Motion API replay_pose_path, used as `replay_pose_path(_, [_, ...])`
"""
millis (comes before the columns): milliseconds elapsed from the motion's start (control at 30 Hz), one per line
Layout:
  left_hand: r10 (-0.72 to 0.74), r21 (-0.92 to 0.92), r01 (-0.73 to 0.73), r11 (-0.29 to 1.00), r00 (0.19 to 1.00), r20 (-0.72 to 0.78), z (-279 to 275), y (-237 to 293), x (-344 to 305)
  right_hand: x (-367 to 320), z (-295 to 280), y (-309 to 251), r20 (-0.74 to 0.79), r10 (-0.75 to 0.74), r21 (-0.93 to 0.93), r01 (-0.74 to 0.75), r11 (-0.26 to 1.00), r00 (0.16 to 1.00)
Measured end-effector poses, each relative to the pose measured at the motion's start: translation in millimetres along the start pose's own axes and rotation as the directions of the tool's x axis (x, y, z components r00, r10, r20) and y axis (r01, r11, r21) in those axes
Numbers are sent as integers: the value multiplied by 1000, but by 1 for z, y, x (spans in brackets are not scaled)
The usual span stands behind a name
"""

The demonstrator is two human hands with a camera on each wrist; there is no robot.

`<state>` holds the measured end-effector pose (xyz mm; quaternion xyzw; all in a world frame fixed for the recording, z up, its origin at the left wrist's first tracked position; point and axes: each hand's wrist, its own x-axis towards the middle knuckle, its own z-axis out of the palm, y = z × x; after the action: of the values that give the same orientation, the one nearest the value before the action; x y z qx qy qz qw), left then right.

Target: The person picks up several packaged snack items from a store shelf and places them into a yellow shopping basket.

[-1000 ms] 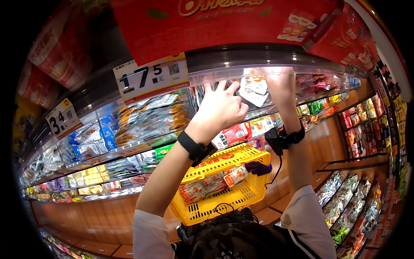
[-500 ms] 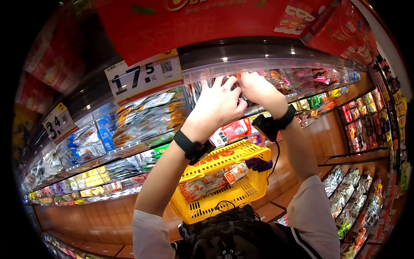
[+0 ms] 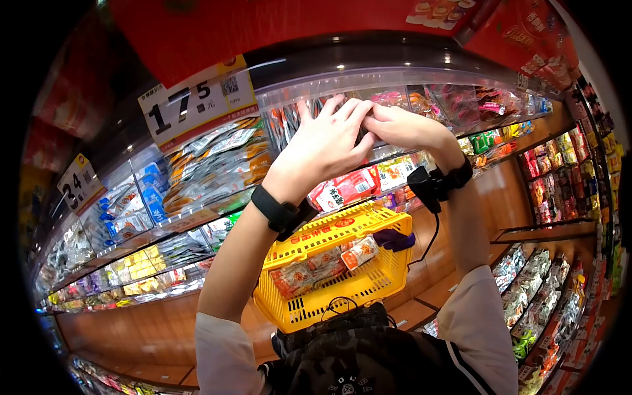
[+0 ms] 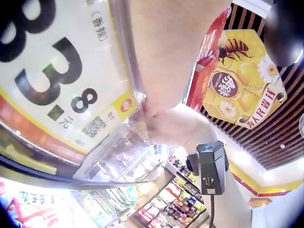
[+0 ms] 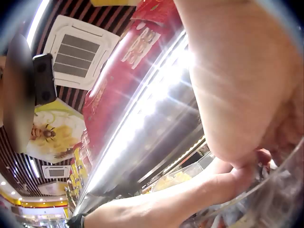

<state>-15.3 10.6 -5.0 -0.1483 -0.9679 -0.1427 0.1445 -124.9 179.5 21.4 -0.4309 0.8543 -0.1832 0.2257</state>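
My left hand (image 3: 326, 141) reaches into a clear-fronted shelf bin, its fingers spread over small dark-and-orange snack packets (image 3: 282, 126). Beside it on the right, my right hand (image 3: 405, 126) bends inward, and its fingertips meet the left hand's thumb side. What the right fingers hold, if anything, I cannot tell; they are hidden. The right wrist view has both hands close together at the bin's clear rim (image 5: 285, 166). Below them hangs a yellow shopping basket (image 3: 283, 317), with several white-and-orange snack packets (image 3: 293, 280) inside.
Price cards (image 3: 197, 99) line the upper shelf edge, close to the left forearm. Bins of orange-brown packets (image 3: 217, 164) and blue packets (image 3: 153, 191) adjoin on the left. A red overhead display (image 3: 276, 26) overhangs the bins. More snack racks (image 3: 559, 184) stand at right.
My right hand has come leftward and down to the left hand, its wrist bending inward. White packets seen between the hands earlier are out of sight. The left hand stays over the same bin.
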Motion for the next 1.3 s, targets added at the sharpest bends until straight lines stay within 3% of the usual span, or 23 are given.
replay_pose_path(33, [2, 16, -3, 1000, 1000, 9, -1, 1, -1, -3, 0, -6, -12, -107, -148, 104, 984, 994])
replay_pose_path(100, [9, 51, -8, 999, 1000, -23, 0, 1, -2, -11, -11, -20, 103, -80, -361, 112, 926, 991])
replay_pose_path(167, [63, 35, -59, 998, 988, -138, 12, -4, -2, -5, -4, 11, 114, -241, -506, 265, 821, 964])
replay_pose_path(233, [59, 36, -56, 998, 994, -87, 7, -2, -1, -14, -5, -4, 65, -111, -491, 128, 862, 992])
replay_pose_path(300, [74, 137, -75, 988, 997, 8, 4, 1, -1, -36, 7, -32, -302, 14, -443, -153, 883, 953])
replay_pose_path(333, [73, 118, -70, 991, 997, -27, 7, 0, -2, -51, 8, -53, -430, -34, -411, -162, 897, 902])
replay_pose_path(367, [62, 115, -59, 992, 998, -24, 8, -1, -3, -66, 13, -71, -517, -227, -530, -100, 842, 825])
replay_pose_path(400, [86, 106, -83, 991, 996, -21, 6, -3, -5, -76, 19, -77, -559, -202, -345, -3, 939, 804])
replay_pose_path(433, [111, 98, -109, 989, 994, -20, 5, -4, -5, -98, 19, -92, -389, -228, -99, 205, 974, 893])
replay_pose_path(467, [58, 80, -57, 995, 998, -18, 5, 2, -4, -108, 34, -91, -141, -186, 116, 203, 972, 972])
replay_pose_path(500, [50, 80, -48, 996, 999, -20, 8, 1, -5, -113, 47, -95, 33, -274, 267, 255, 929, 961])
replay_pose_path(533, [65, 91, -60, 994, 997, -51, 11, 0, -5, -113, 61, -92, 289, -279, 334, 176, 926, 916])
replay_pose_path(567, [85, 102, -76, 992, 993, -82, 13, -1, -5, -107, 87, -77, 450, -357, 451, 137, 882, 819])
replay_pose_path(633, [82, 98, -74, 992, 993, -82, 11, -2, -4, -99, 170, -27, 587, -310, 418, 47, 907, 748])
replay_pose_path(700, [108, 104, -106, 989, 994, -15, 7, -2, -4, -102, 264, 40, 524, -60, -3, 72, 997, 850])
replay_pose_path(733, [81, 80, -78, 994, 996, -34, 8, -1, -4, -114, 316, 75, 400, 108, -187, -34, 982, 910])
replay_pose_path(767, [85, 81, -82, 993, 996, -42, 10, 0, -5, -125, 364, 111, 315, 53, -312, 51, 949, 948])
replay_pose_path(900, [33, 38, -33, 999, 999, 16, 4, 1, -1, -146, 405, 129, -46, -121, -351, 98, 931, 992])
replay_pose_path(967, [45, 36, -45, 998, 999, -4, 3, 0, -1, -146, 396, 125, -109, -112, -179, 91, 980, 988])
replay_pose_path(1000, [34, 27, -34, 999, 999, -3, 4, 0, 0, -150, 400, 131, -169, -163, -297, 107, 949, 972])
replay_pose_path(1133, [3, -32, -1, 999, 999, 45, 3, 0, -2, -155, 396, 115, -157, -59, -129, 39, 991, 986])
replay_pose_path(1233, [19, -86, -24, 996, 998, -58, 5, 0, -6, -167, 364, 90, 12, 120, -21, -120, 993, 993])
replay_pose_path(1300, [-6, -167, -2, 986, 999, -46, 2, 0, 0, -172, 339, 82, -299, -87, -36, 80, 996, 950])
